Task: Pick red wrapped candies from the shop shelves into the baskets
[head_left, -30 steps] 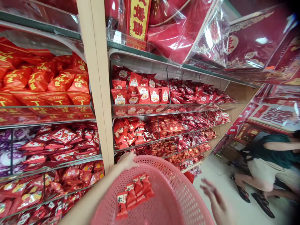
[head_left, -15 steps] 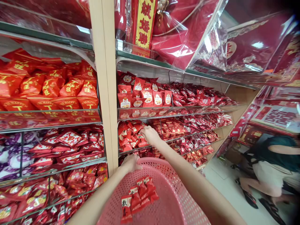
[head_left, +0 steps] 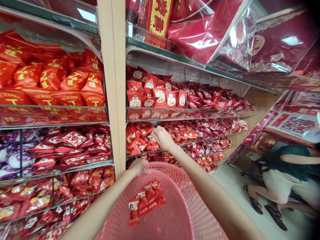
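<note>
My left hand (head_left: 139, 167) grips the far rim of a pink perforated plastic basket (head_left: 176, 206), its fingers wrapped over the edge. Several small red packets (head_left: 143, 202) with white labels and black characters lie on the basket floor. Beyond the rim, my right hand (head_left: 162, 138) reaches into a shelf compartment. Its fingers are pinched at the edge of a red packet (head_left: 152, 142) of the same look, which stands in front of a heap of similar packets (head_left: 136, 136). The fingertips are partly hidden by the hand.
A wooden post (head_left: 112, 83) divides the shelves. Larger red-and-gold packets (head_left: 50, 73) fill the left shelf, behind a clear front lip. More red packets (head_left: 217, 98) run along the right shelves under wrapped red goods (head_left: 192, 36). A crouching person (head_left: 277, 176) is on the floor at right.
The view has tilted down and shifted slightly, so the shelves appear higher. My right hand stays at the same compartment, with the packet now more upright by its fingers. My left hand keeps its grip.
</note>
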The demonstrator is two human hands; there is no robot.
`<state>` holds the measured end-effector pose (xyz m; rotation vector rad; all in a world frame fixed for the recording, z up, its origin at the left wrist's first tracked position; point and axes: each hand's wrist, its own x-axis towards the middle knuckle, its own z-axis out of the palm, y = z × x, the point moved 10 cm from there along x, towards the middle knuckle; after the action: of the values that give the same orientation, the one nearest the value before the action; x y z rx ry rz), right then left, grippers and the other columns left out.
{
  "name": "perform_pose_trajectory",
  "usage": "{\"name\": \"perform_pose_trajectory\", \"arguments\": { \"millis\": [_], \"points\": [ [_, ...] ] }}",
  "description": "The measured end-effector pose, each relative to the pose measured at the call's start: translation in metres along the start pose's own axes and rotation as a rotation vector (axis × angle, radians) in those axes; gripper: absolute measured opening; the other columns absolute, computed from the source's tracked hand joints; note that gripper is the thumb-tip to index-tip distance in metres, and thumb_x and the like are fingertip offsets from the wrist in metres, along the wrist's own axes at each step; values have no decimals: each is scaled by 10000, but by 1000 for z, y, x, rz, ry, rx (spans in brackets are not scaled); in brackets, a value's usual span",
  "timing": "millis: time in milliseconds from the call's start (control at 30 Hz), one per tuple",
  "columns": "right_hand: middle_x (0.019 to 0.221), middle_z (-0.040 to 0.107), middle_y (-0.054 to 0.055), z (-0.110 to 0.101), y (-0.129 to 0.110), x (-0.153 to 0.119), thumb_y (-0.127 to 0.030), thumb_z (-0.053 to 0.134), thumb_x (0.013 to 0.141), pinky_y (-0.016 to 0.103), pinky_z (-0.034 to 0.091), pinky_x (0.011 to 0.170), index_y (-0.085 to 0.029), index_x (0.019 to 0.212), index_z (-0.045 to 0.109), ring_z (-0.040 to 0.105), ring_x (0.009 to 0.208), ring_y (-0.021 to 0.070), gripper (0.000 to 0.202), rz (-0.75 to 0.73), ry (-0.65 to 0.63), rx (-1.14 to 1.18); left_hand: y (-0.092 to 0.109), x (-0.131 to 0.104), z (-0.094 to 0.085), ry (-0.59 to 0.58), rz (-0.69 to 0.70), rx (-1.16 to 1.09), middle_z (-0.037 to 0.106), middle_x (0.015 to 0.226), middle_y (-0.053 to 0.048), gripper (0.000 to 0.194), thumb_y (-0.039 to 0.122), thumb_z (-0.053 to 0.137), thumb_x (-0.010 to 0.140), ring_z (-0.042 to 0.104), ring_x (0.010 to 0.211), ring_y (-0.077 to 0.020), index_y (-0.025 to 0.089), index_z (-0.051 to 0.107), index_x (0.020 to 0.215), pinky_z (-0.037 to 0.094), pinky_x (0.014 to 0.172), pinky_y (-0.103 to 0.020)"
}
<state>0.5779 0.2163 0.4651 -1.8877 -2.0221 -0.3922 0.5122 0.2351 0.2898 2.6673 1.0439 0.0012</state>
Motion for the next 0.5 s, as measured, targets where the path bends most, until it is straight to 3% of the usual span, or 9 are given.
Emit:
{"name": "perform_pose_trajectory", "arguments": {
  "millis": [167, 267, 333, 433, 500],
  "points": [
    [908, 496, 62, -73, -10, -41, -261, 338, 912, 298, 355, 826, -170, 887, 532, 448, 893, 169, 215, -57, 276, 248, -1, 1, 0, 4, 3, -12, 674, 826, -33, 316, 506, 625, 607, 622, 828, -221, 221, 617, 744, 414, 648, -247],
    [915, 519, 53, -82, -31, -65, -249, 354, 909, 287, 354, 825, -170, 876, 520, 459, 893, 153, 187, -156, 225, 447, 2, -1, -1, 7, 26, -19, 666, 872, -41, 338, 518, 603, 626, 613, 853, -227, 215, 609, 774, 413, 664, -249],
    [856, 537, 25, -55, -52, -80, -222, 352, 906, 242, 374, 759, -169, 860, 515, 478, 810, 120, 177, -234, 33, 585, 3, -3, -2, 12, 47, -24, 661, 888, -40, 328, 514, 552, 673, 612, 847, -218, 216, 604, 798, 408, 655, -245],
    [739, 525, -16, 18, -82, -104, -174, 363, 882, 187, 372, 632, -165, 834, 517, 462, 664, 83, 162, -308, -318, 678, 1, -3, 1, 10, 41, -19, 661, 803, -32, 288, 481, 490, 723, 620, 784, -208, 218, 605, 751, 398, 618, -243],
    [693, 514, -27, 69, -96, -118, -155, 393, 851, 180, 362, 599, -159, 772, 518, 444, 621, 78, 147, -345, -480, 647, -2, -1, 3, 11, 16, -6, 656, 753, -30, 278, 483, 530, 688, 621, 754, -215, 217, 605, 719, 390, 592, -244]
  ]
}}
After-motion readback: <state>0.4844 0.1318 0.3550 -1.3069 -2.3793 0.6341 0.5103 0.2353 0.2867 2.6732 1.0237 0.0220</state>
